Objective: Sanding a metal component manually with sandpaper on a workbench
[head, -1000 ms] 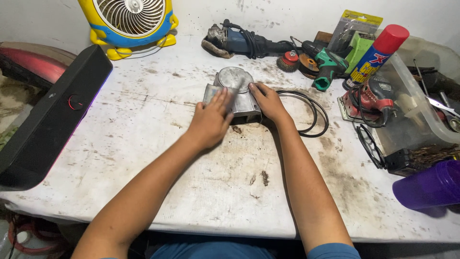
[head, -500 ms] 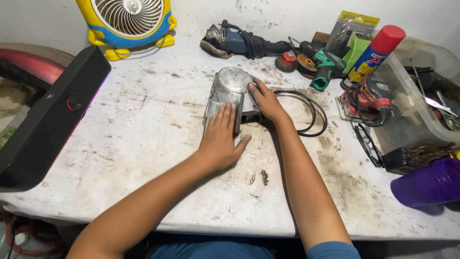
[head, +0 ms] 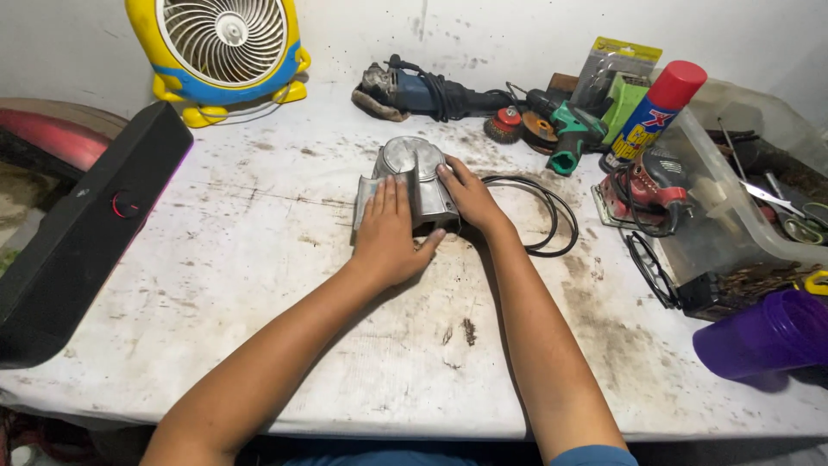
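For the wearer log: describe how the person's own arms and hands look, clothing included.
Both arms are bare from the hands to near the shoulder. The left hand and right hand wear no gloves, rings or watch. A blue short sleeve edge shows on the right upper arm at the bottom of the frame.

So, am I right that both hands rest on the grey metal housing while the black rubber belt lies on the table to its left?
Not quite: the head view shows the black rubber belt to the right of the grey metal housing, beside the right hand. The left hand rests on the housing too.
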